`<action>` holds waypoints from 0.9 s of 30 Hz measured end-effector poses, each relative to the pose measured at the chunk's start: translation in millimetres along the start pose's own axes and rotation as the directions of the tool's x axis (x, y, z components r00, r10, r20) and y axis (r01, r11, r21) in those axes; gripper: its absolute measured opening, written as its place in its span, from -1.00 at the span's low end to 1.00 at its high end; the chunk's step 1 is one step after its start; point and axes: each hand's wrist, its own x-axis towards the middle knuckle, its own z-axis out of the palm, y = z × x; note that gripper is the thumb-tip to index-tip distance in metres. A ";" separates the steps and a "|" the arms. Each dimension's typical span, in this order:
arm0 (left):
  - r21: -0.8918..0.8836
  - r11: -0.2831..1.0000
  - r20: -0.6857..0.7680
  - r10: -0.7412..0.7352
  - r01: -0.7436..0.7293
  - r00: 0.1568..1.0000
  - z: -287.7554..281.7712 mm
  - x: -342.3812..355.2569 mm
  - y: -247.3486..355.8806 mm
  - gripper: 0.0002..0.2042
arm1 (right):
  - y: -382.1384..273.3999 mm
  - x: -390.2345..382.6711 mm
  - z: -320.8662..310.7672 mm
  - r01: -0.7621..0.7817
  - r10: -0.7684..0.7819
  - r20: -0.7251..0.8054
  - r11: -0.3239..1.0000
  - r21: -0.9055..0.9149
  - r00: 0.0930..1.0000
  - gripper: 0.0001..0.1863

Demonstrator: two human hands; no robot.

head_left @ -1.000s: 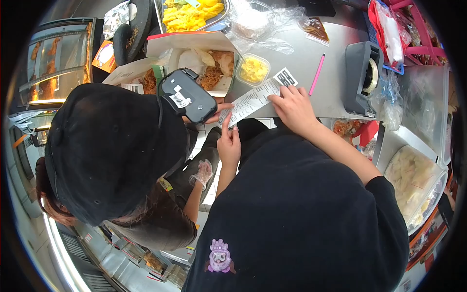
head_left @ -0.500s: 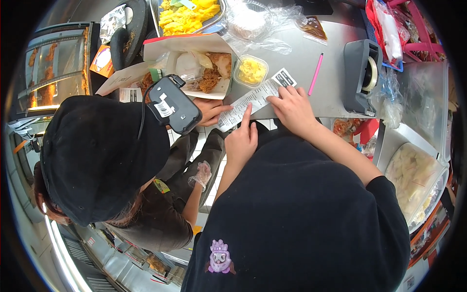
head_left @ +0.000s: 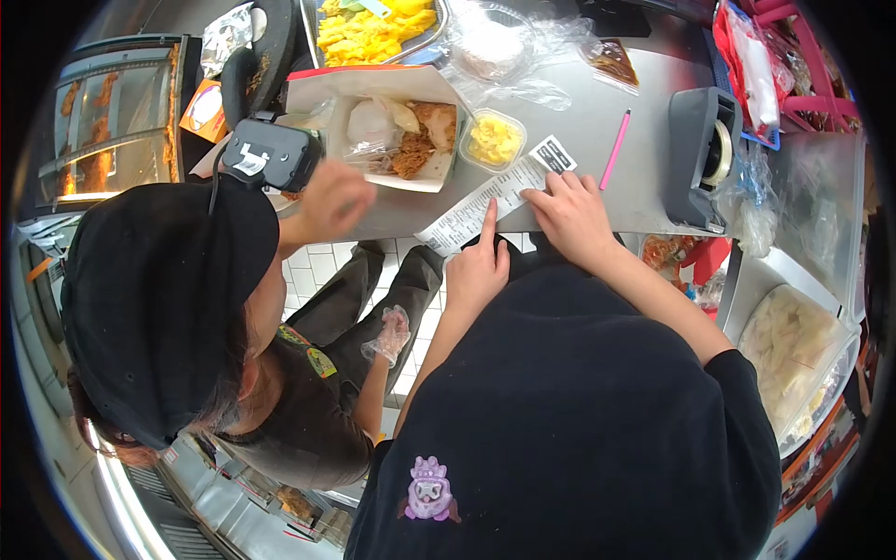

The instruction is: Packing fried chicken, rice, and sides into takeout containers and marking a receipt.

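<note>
A long white printed receipt (head_left: 485, 207) lies slantwise on the counter, its near end reaching the front edge. My left hand (head_left: 476, 275) points at it, index finger stretched onto the print and the other fingers curled, holding nothing. Spread over the receipt's far right end are the fingers of my right hand (head_left: 571, 213), resting on the paper. Just behind the receipt stands a clear tub of yellow food (head_left: 495, 140). An open white food box (head_left: 401, 179) to its left holds fried chicken (head_left: 415, 154) and a wrapped white mound (head_left: 371, 126).
A co-worker in a black cap (head_left: 159, 308) stands close on my left, one bare hand (head_left: 336, 198) raised and blurred. A pink pen (head_left: 616, 149) and a grey tape dispenser (head_left: 695, 159) lie to the right. Behind are a yellow-food tray (head_left: 373, 37) and a sauce packet (head_left: 611, 63).
The co-worker's bare hand has left the receipt's near end and risen leftward; their head has turned and moved left. My hands stay on the receipt, my left finger still pointing.
</note>
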 end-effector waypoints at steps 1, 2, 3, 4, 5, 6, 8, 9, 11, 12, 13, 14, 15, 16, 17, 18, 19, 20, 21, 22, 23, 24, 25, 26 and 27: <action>-0.032 0.999 -0.006 -0.006 0.006 1.000 0.4 -0.6 -0.5 -0.29 | 0.0 -0.3 -0.6 0.005 -0.005 -0.001 1.000 0.004 1.000 -0.76; -0.064 0.998 -0.011 -0.013 0.012 1.000 0.3 -1.1 -1.3 -0.30 | -0.1 -0.4 -1.5 -0.002 0.002 -0.004 1.000 0.008 1.000 -0.77; -0.051 0.998 0.001 -0.029 0.029 1.000 -0.4 -1.4 -2.4 -0.32 | -0.7 0.3 -1.6 -0.008 0.008 -0.007 1.000 0.012 1.000 -0.77; -0.051 0.998 -0.001 -0.032 0.032 1.000 -0.3 -1.5 -2.9 -0.32 | -0.7 0.5 -1.3 -0.005 0.005 -0.006 1.000 0.014 1.000 -0.77; -0.053 0.998 -0.003 -0.028 0.028 1.000 -0.3 -1.6 -3.4 -0.32 | -0.7 0.8 -1.0 -0.005 0.005 -0.004 1.000 0.013 1.000 -0.77; -0.056 0.998 -0.005 -0.023 0.023 1.000 -0.3 -1.8 -3.8 -0.33 | -0.9 1.1 -0.8 -0.005 0.005 -0.002 1.000 0.011 1.000 -0.77; -0.058 0.998 -0.008 -0.030 0.029 1.000 -1.4 -2.3 -3.7 -0.34 | -1.6 2.1 -1.3 -0.001 0.001 -0.002 1.000 0.008 1.000 -0.78; -0.059 0.998 -0.010 -0.034 0.034 0.999 -1.9 -2.6 -3.8 -0.34 | -1.8 2.4 -1.6 0.001 -0.001 -0.003 1.000 0.005 1.000 -0.78; -0.059 0.998 -0.017 -0.033 0.032 0.999 -2.2 -2.4 -5.0 -0.35 | -1.8 2.6 -1.7 -0.002 0.002 0.001 1.000 0.002 1.000 -0.78; -0.059 0.998 -0.025 -0.032 0.030 0.999 -2.4 -2.4 -5.5 -0.36 | -1.8 2.7 -1.8 -0.005 0.005 0.004 1.000 0.000 1.000 -0.78; -0.059 0.998 -0.024 -0.033 0.031 0.999 -3.3 -2.9 -5.6 -0.36 | -2.0 2.9 -2.1 -0.004 0.004 0.005 1.000 0.001 1.000 -0.78; -0.055 0.998 -0.022 -0.032 0.030 0.999 -4.5 -3.3 -5.5 -0.36 | -2.3 3.1 -2.4 -0.002 0.002 0.005 1.000 -0.002 1.000 -0.78; -0.051 0.998 -0.020 -0.030 0.029 0.999 -5.2 -3.7 -5.4 -0.37 | -2.6 3.2 -2.6 0.000 0.000 0.004 1.000 -0.004 1.000 -0.78; -0.052 0.998 -0.020 -0.031 0.030 0.999 -4.5 -4.0 -6.2 -0.37 | -2.8 3.3 -2.5 0.000 0.000 0.005 1.000 -0.004 1.000 -0.78; -0.059 0.998 -0.030 -0.030 0.028 0.999 -3.2 -4.4 -7.5 -0.37 | -3.0 3.3 -2.5 -0.002 0.002 0.007 1.000 0.000 1.000 -0.78; -0.066 0.997 -0.039 -0.029 0.027 0.999 -2.5 -4.7 -8.2 -0.37 | -3.1 3.4 -2.5 -0.004 0.004 0.008 1.000 0.004 1.000 -0.78; -0.066 0.997 -0.038 -0.029 0.027 0.999 -2.4 -4.7 -8.3 -0.37 | -2.9 3.1 -2.3 -0.005 0.005 0.009 1.000 0.004 1.000 -0.78; -0.070 0.997 -0.034 -0.038 0.035 0.999 -2.7 -4.6 -8.5 -0.38 | -2.7 3.0 -2.2 -0.005 0.005 0.003 1.000 0.007 1.000 -0.78; -0.073 0.996 -0.029 -0.046 0.044 0.999 -3.1 -4.5 -8.5 -0.38 | -2.5 2.9 -2.2 -0.005 0.005 -0.002 1.000 0.009 1.000 -0.78; -0.073 0.996 -0.027 -0.046 0.044 0.999 -3.6 -5.0 -7.8 -0.38 | -2.3 2.6 -2.2 -0.007 0.007 -0.001 1.000 0.009 1.000 -0.78; -0.076 0.996 -0.044 -0.040 0.036 0.998 -4.5 -5.6 -6.7 -0.39 | -2.0 2.5 -2.1 -0.005 0.005 -0.001 1.000 0.011 1.000 -0.78; -0.079 0.996 -0.060 -0.033 0.028 0.998 -5.3 -6.2 -5.7 -0.40 | -1.8 2.5 -2.0 -0.005 0.005 -0.001 1.000 0.013 1.000 -0.78; -0.081 0.996 -0.058 -0.033 0.029 0.998 -5.7 -7.2 -5.3 -0.40 | -1.9 2.6 -2.3 -0.005 0.005 0.000 1.000 0.012 1.000 -0.78; -0.095 0.995 -0.083 -0.028 0.020 0.996 -6.0 -8.4 -5.0 -0.42 | -2.1 2.7 -2.6 -0.002 0.002 0.004 1.000 0.014 1.000 -0.78; -0.110 0.994 -0.108 -0.024 0.012 0.994 -6.5 -9.7 -4.8 -0.43 | -2.3 2.9 -2.7 0.001 -0.001 0.007 1.000 0.016 1.000 -0.78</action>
